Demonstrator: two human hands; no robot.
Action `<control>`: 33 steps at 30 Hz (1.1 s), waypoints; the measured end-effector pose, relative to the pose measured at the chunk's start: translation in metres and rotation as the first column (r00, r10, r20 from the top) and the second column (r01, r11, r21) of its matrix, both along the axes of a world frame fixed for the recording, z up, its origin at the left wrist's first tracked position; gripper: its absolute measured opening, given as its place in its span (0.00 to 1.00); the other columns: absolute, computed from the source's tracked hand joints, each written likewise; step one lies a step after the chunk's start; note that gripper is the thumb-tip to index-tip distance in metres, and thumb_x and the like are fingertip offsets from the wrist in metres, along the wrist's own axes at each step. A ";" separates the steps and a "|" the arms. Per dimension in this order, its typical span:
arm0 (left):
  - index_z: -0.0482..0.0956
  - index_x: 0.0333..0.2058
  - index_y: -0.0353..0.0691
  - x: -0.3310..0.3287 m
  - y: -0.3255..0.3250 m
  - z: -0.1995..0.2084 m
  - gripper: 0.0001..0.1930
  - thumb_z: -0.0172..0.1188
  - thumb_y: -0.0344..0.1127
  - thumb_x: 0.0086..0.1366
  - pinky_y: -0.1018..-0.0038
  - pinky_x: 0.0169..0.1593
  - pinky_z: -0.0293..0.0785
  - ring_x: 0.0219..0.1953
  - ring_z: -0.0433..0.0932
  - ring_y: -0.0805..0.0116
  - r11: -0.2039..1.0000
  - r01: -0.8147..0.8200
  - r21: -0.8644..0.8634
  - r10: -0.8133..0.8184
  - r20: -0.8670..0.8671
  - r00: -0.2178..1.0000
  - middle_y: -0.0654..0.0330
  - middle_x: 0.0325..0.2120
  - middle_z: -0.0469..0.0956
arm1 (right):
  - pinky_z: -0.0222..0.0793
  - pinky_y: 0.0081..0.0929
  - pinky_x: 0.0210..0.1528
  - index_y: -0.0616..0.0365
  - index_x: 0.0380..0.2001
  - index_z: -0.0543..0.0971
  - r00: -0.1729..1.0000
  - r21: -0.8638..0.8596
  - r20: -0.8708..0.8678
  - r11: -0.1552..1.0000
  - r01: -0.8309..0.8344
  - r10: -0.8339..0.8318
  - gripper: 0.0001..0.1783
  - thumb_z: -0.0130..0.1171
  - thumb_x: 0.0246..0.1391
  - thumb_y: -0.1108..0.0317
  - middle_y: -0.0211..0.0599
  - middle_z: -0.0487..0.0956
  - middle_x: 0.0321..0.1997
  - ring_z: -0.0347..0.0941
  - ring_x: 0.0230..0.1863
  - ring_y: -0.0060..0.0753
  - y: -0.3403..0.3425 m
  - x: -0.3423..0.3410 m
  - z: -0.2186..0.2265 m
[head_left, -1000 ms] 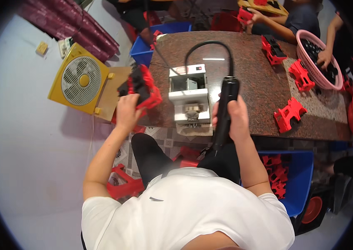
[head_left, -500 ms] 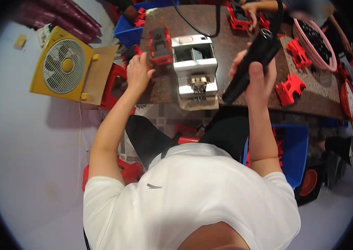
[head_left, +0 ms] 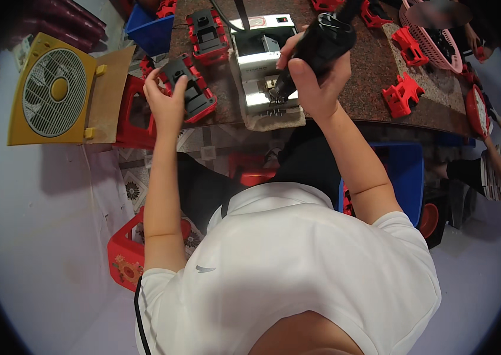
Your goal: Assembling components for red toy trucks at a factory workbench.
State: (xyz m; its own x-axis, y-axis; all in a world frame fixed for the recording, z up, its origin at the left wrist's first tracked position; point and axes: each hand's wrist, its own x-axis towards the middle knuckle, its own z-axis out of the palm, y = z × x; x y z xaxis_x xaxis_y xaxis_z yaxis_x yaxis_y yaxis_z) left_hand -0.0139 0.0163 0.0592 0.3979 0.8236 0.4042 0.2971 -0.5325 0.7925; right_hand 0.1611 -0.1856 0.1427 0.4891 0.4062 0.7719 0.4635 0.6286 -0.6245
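Note:
My right hand (head_left: 320, 86) is closed round a black electric screwdriver (head_left: 326, 42), tilted so its tip points down at the front of a white screw feeder (head_left: 256, 72). Whether the tip touches the feeder's metal outlet I cannot tell. At the table's front left edge, my left hand (head_left: 166, 102) grips the left side of a red-and-black plastic part (head_left: 196, 93), thumb on top and fingers by its outer edge. A second red-and-black part (head_left: 208, 34) lies just beyond, left of the feeder.
A yellow box fan (head_left: 55, 92) stands at the left by a red stool (head_left: 132, 118). Red plastic frames (head_left: 403, 94) and a pink basket (head_left: 434, 35) of black pieces are on the right of the table. Blue bins (head_left: 151, 32) stand far left and below right. Other people sit at right.
The screwdriver has come left and its tip is now at the feeder's front. My left hand has drawn the plastic part nearer along the table. The view has shifted a little.

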 end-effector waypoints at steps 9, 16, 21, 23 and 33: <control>0.51 0.62 0.32 0.010 0.053 -0.056 0.43 0.68 0.41 0.55 0.67 0.61 0.61 0.58 0.64 0.57 0.894 0.224 -0.388 -0.104 0.308 0.946 0.46 0.59 0.58 | 0.72 0.25 0.32 0.61 0.50 0.62 0.986 -0.061 0.167 0.998 0.022 -0.012 0.23 0.59 0.56 0.65 0.42 0.76 0.33 0.73 0.28 0.27 0.005 0.001 -0.009; 0.49 0.61 0.31 0.019 0.008 -0.049 0.38 0.64 0.31 0.57 0.68 0.58 0.64 0.55 0.68 0.61 0.707 0.261 -0.657 0.127 0.482 0.867 0.49 0.57 0.62 | 0.68 0.16 0.35 0.62 0.45 0.67 1.000 -0.025 -0.004 1.000 -0.017 0.017 0.24 0.68 0.48 0.71 0.31 0.77 0.32 0.73 0.31 0.19 0.010 -0.004 -0.012; 0.49 0.61 0.31 0.021 -0.019 -0.059 0.43 0.68 0.32 0.54 0.69 0.59 0.63 0.56 0.67 0.62 0.615 0.356 -0.703 0.164 0.556 0.815 0.51 0.54 0.64 | 0.69 0.17 0.34 0.61 0.42 0.68 0.999 -0.054 -0.002 0.998 -0.036 0.036 0.20 0.66 0.49 0.71 0.30 0.76 0.30 0.73 0.31 0.19 0.013 0.003 -0.008; 0.49 0.61 0.31 0.019 -0.016 -0.046 0.43 0.69 0.33 0.53 0.69 0.59 0.63 0.55 0.67 0.63 0.673 0.272 -0.688 0.179 0.507 0.843 0.50 0.54 0.64 | 0.69 0.17 0.29 0.61 0.38 0.69 0.990 -0.155 -0.131 0.986 -0.067 0.047 0.15 0.64 0.52 0.71 0.30 0.75 0.26 0.72 0.25 0.19 0.016 -0.001 0.004; 0.62 0.50 0.34 0.012 -0.012 -0.044 0.30 0.68 0.36 0.54 0.72 0.55 0.65 0.49 0.72 0.66 0.813 0.325 -0.484 -0.113 0.417 0.902 0.53 0.47 0.72 | 0.69 0.22 0.23 0.61 0.36 0.67 0.986 0.045 -0.137 0.995 -0.090 0.095 0.23 0.59 0.57 0.50 0.35 0.74 0.24 0.70 0.20 0.23 0.055 -0.041 0.046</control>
